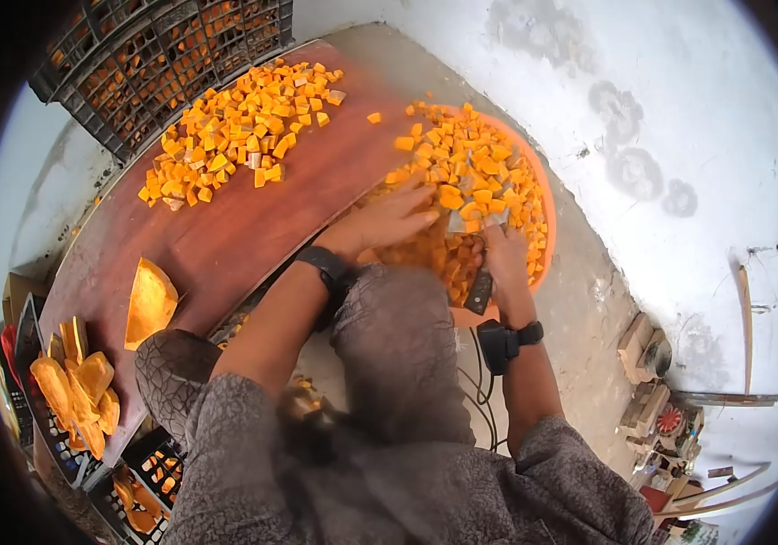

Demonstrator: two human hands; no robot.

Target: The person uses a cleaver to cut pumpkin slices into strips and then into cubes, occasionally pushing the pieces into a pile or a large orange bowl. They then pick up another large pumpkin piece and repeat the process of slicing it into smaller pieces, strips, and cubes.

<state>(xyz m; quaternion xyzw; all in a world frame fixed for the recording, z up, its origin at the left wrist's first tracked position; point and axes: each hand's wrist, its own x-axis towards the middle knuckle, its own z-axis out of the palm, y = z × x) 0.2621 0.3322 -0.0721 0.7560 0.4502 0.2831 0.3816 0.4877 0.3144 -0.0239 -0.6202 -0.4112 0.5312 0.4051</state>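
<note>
My right hand [507,254] is closed around the dark handle of a knife [479,292], over an orange tub [550,213]. Orange pumpkin cubes [484,168] heap inside the tub, and several lie against the knife's grey blade, which they partly cover. My left hand [395,216] is at the tub's near left side, its fingers stretched out beside the cubes and slightly blurred. A second pile of pumpkin cubes [239,127] rests on the reddish-brown board [225,241]. Nearer to me on that board stands a large pumpkin wedge [151,304].
A black crate [180,68] of pumpkin pieces stands beyond the board. Peeled pumpkin slices [80,386] fill a dark crate at the lower left, with another crate [157,468] below it. Cables [484,391] run by my right knee. Bricks and clutter [657,409] line the white wall.
</note>
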